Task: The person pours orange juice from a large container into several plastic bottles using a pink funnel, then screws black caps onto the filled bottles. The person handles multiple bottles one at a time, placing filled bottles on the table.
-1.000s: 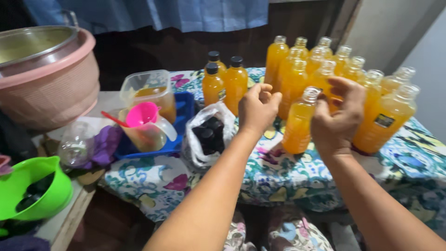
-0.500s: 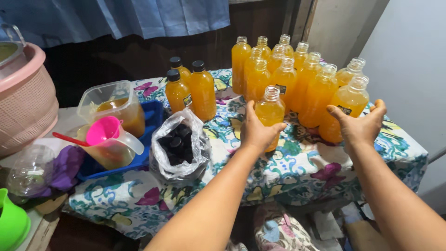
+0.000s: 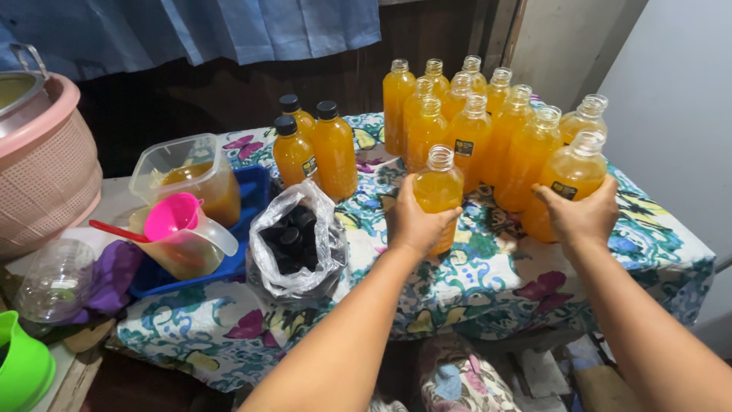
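Note:
My left hand (image 3: 414,221) grips an uncapped bottle of orange juice (image 3: 438,185) that stands on the floral tablecloth (image 3: 488,278). My right hand (image 3: 581,215) rests against the front of another uncapped orange bottle (image 3: 568,174) at the right end of a cluster of several open bottles (image 3: 473,114). Three capped orange bottles (image 3: 313,149) with black lids stand to the left of my left hand. A clear plastic bag of black caps (image 3: 293,240) lies just left of my left forearm.
A blue tray (image 3: 252,191) holds a clear tub of orange liquid (image 3: 187,179) and a jug with a pink funnel (image 3: 179,229). A pink basket with a metal pot (image 3: 38,164) stands far left. A green bowl (image 3: 23,366) and a clear lid (image 3: 57,278) lie nearby.
My left hand brought one bottle down and to the left, setting it on the cloth apart from the cluster. My right hand moved to the rightmost bottle. The view shifted right.

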